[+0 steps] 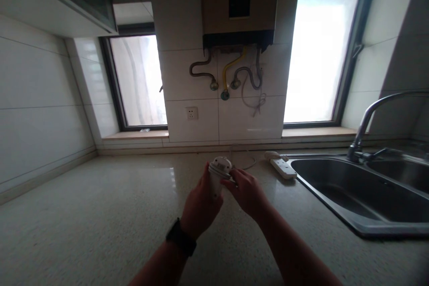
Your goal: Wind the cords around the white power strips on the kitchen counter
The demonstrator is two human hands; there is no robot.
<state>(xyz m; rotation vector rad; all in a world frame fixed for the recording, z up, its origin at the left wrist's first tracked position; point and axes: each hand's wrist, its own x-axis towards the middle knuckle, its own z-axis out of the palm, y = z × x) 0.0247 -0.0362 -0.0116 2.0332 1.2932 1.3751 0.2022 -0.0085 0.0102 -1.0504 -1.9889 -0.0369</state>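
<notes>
My left hand (203, 203) is closed around a white corded device (216, 187), held above the counter in the middle of the view. The device has a rounded far end with small dark screw holes and a label; its exact kind is not clear. A pale cord (219, 171) is wound round its body below that end. At the device's right side, my right hand (246, 190) pinches the cord with thumb and fingers. A loose length of cord loops behind on the counter. The device's lower part is partly hidden by my left hand.
A white power strip (283, 167) with its cord bundled lies beside the steel sink (335, 203) on the right. The tap (360, 138) rises behind the basin. A speckled counter (100, 214) runs to the wall, where a socket (192, 113) sits below a water heater (239, 4).
</notes>
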